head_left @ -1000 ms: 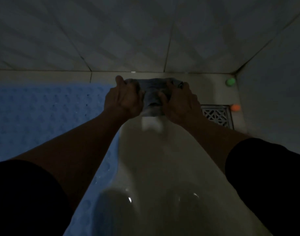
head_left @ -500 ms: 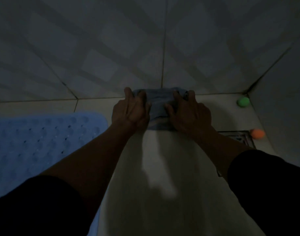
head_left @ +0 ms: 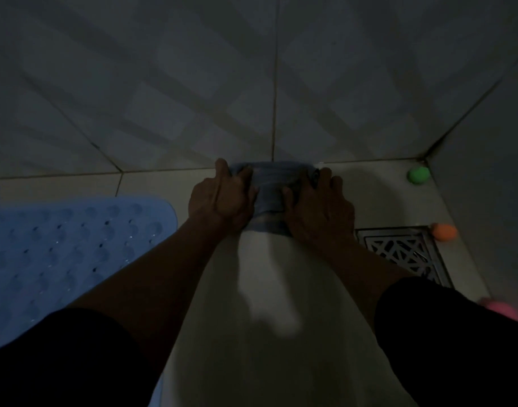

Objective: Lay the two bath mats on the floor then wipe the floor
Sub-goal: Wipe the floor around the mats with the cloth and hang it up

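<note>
Head view, dim light:

- Hard to make out: the scene is dark. The blue mat (head_left: 61, 254) is cut off by the left edge and partly covered by the left forearm. The drain grate (head_left: 404, 254) is partly hidden by the right arm and its dark sleeve (head_left: 457, 333). A pink thing (head_left: 498, 308) at the lower right is blurred and half hidden behind the sleeve.
- Mats: one in view, blue, dotted with round bumps and holes, lying flat on the floor (head_left: 266, 289) left of the arms. No second mat shows here.
- Cloths: one, grey-blue (head_left: 271, 192), bunched on the floor right where it meets the tiled wall (head_left: 193, 83).
- Hands: two. The left hand (head_left: 222, 198) lies on the cloth's left side, fingers curled over its edge. The right hand (head_left: 319, 210) lies on the right side, thumb tucked in, fingers bent over the cloth. Both grip it and press it to the floor.
- Balls: one green ball (head_left: 418, 175) in the far corner, one orange ball (head_left: 443, 231) touching the grate's far right corner.
- Containers: no container shows.
</note>
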